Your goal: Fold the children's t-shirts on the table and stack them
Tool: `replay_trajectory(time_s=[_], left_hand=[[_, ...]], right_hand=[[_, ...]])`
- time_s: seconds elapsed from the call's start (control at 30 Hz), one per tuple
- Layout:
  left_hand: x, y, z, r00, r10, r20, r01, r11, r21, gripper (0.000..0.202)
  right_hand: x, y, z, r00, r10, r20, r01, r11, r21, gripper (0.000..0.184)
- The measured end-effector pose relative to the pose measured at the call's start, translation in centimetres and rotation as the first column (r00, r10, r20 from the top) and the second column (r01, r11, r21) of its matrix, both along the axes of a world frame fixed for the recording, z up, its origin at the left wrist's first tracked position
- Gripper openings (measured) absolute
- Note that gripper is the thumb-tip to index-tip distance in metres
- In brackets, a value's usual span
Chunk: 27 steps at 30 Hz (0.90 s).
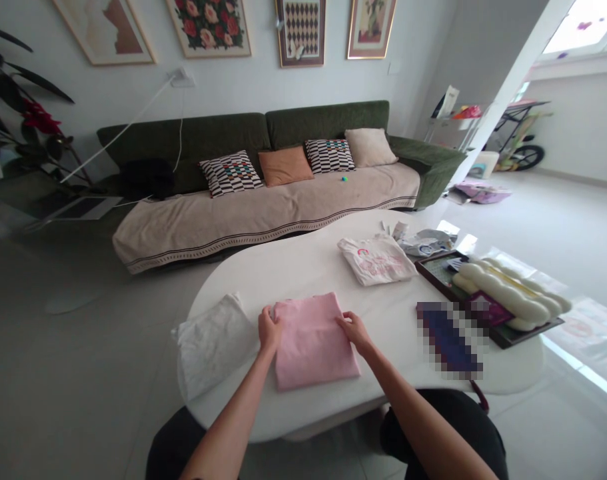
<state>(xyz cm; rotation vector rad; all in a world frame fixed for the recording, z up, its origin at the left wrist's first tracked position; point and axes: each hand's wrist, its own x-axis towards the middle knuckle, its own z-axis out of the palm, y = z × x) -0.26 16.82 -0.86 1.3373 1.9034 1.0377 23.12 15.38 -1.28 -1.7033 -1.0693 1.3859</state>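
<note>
A folded pink garment [313, 340] lies flat on the white oval table [293, 267] right in front of me. My left hand [269, 329] rests on its left edge, fingers curled over the fabric. On the garment's right edge sits my right hand [352, 328], fingers pressing down on the cloth. A crumpled white cloth [210, 343] hangs over the table's left rim beside my left hand. A folded white shirt with a pink print [377, 259] lies farther back on the right.
A dark tray [503, 333] with a cream padded item [513, 293] stands at the table's right, a dark blurred object [450, 337] next to it. Loose packets [423, 241] lie behind. A green sofa [283, 173] with cushions stands across the grey floor.
</note>
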Motion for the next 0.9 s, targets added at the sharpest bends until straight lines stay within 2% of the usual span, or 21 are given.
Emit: replay_trajectory(time_s=[0.03, 0.07, 0.1, 0.13, 0.17, 0.2, 0.27, 0.37, 0.5, 0.6, 0.7, 0.8, 0.9], left_hand=[[0.7, -0.2, 0.2, 0.994, -0.058, -0.094, 0.063, 0.997, 0.048, 0.045], [1.6, -0.5, 0.4, 0.964, -0.161, -0.212, 0.183, 0.979, 0.088, 0.047], [2.5, -0.8, 0.5, 0.896, -0.287, -0.340, 0.337, 0.936, 0.099, 0.046], [3.3, -1.2, 0.6, 0.795, -0.405, -0.451, 0.484, 0.872, 0.069, 0.045], [4.2, -1.4, 0.5, 0.694, -0.494, -0.524, 0.586, 0.810, 0.011, 0.045], [4.9, -1.7, 0.4, 0.627, -0.547, -0.555, 0.631, 0.774, -0.051, 0.046], [5.8, -1.9, -0.1, 0.587, -0.577, -0.568, 0.620, 0.771, -0.142, 0.050], [6.3, -1.9, -0.7, 0.592, -0.566, -0.573, 0.568, 0.798, -0.202, 0.053], [6.2, -1.9, -1.0, 0.571, -0.570, -0.591, 0.579, 0.790, -0.203, 0.054], [6.2, -1.9, -1.1, 0.571, -0.566, -0.595, 0.583, 0.790, -0.192, 0.054], [6.1, -2.1, -1.2, 0.578, -0.562, -0.592, 0.583, 0.792, -0.183, 0.056], [5.9, -2.3, -1.4, 0.583, -0.553, -0.595, 0.595, 0.790, -0.151, 0.059], [5.6, -2.4, -1.5, 0.582, -0.543, -0.605, 0.605, 0.787, -0.124, 0.057]], right_hand=[[0.2, -0.3, 0.0, 1.000, 0.009, -0.010, -0.009, 1.000, -0.014, 0.032], [0.4, -0.7, 0.1, 0.999, 0.027, -0.024, -0.028, 0.999, -0.029, 0.034], [0.7, -1.2, 0.2, 0.998, 0.053, -0.041, -0.054, 0.997, -0.047, 0.035], [1.0, -1.7, 0.2, 0.995, 0.081, -0.058, -0.084, 0.994, -0.064, 0.036], [1.3, -2.3, 0.3, 0.991, 0.109, -0.074, -0.115, 0.990, -0.081, 0.036], [1.6, -2.9, 0.3, 0.987, 0.134, -0.086, -0.142, 0.985, -0.095, 0.035], [2.2, -3.9, 0.2, 0.979, 0.178, -0.096, -0.189, 0.975, -0.120, 0.030], [2.8, -5.3, -0.3, 0.968, 0.240, -0.077, -0.249, 0.958, -0.141, 0.025], [3.1, -7.1, -1.0, 0.958, 0.287, -0.011, -0.285, 0.949, -0.136, 0.021], [3.5, -7.3, -0.8, 0.959, 0.274, 0.064, -0.265, 0.956, -0.126, 0.018], [3.8, -4.8, 0.1, 0.960, 0.213, 0.182, -0.206, 0.977, -0.057, 0.015], [3.4, -0.1, 1.2, 0.943, 0.099, 0.318, -0.125, 0.990, 0.061, 0.018], [2.0, 4.2, 1.6, 0.915, 0.014, 0.403, -0.071, 0.989, 0.126, 0.028]])
